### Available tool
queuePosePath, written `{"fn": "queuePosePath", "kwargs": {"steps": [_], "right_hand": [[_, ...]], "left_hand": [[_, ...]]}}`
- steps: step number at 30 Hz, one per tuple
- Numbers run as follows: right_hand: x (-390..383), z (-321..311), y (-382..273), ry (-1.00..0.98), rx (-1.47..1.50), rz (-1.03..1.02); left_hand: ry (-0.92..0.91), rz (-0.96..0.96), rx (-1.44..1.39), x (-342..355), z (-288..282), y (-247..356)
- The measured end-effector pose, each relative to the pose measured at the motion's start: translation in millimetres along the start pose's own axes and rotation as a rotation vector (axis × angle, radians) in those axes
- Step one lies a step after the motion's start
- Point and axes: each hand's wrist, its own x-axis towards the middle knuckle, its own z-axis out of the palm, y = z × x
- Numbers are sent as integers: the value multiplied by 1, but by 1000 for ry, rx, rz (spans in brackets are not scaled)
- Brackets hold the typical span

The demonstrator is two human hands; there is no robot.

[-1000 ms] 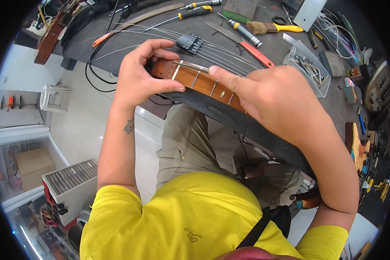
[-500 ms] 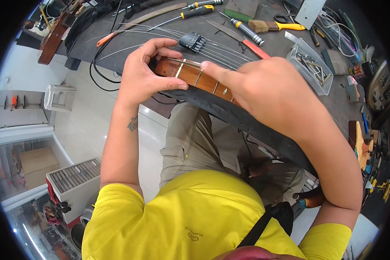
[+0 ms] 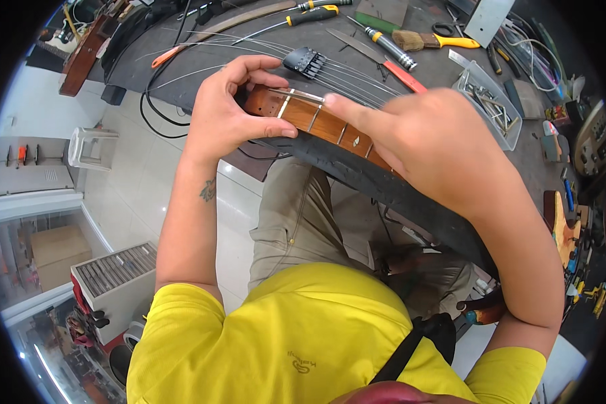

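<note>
A wooden guitar neck [image 3: 330,126] with metal frets and a pale nut [image 3: 285,106] lies across the near edge of the bench. My left hand [image 3: 239,111] wraps its left end, thumb along the near side and fingers curled at the far side. Over the nut, a thin metal strip [image 3: 304,95], file-like in shape, runs along the neck. My right hand [image 3: 424,131] grips its right end, index finger stretched along it; the other fingers are folded and partly hidden. Beyond the neck, loose strings run from a black bridge piece [image 3: 305,62].
On the dark bench [image 3: 215,64] lie a yellow-black screwdriver [image 3: 313,16], an orange-handled blade [image 3: 404,76], a brush [image 3: 438,40] and a clear bin of metal parts [image 3: 488,108]. A white stool [image 3: 94,148] stands on the floor to the left.
My right hand and the metal strip have slid a little to the right along the neck. My left hand keeps its hold; the whole view has shifted slightly.
</note>
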Motion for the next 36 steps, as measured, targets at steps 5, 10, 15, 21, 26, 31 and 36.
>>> {"fn": "queuePosePath", "kwargs": {"steps": [5, 10, 15, 21, 26, 31, 36], "right_hand": [[-5, -5, 2, -48, -20, -15], [5, 6, 2, 16, -35, -27], [1, -1, -2, -38, -46, -7], [-1, -1, 2, -12, -10, -39], [9, 9, 0, 60, -45, -55], [1, 2, 2, -13, -36, -13], [3, 2, -1, 15, -41, -33]], "left_hand": [[32, 58, 55, 2, -4, -8], [-13, 6, 71, 2, -6, -8], [-16, 20, 55, 0, -3, -3], [31, 51, 34, 1, -4, -7], [27, 29, 5, 1, -3, -7], [28, 54, 14, 3, 0, -5], [32, 72, 53, 2, -5, -8]]}}
